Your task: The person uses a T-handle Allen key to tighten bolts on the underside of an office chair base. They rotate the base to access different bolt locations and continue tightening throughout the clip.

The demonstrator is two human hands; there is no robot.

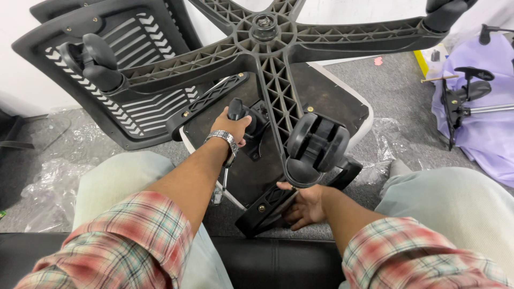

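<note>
Gripping a black lever (pixel 236 110) and armrest (pixel 266 207), hands work above grey carpet (pixel 396 96), white wall (pixel 21 80) behind.

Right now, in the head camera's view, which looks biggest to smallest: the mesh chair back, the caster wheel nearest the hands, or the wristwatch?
1. Mesh chair back, by far the largest.
2. Near caster wheel; it sits closer to the camera, which enlarges it.
3. Wristwatch on the left hand, the smallest.
</note>
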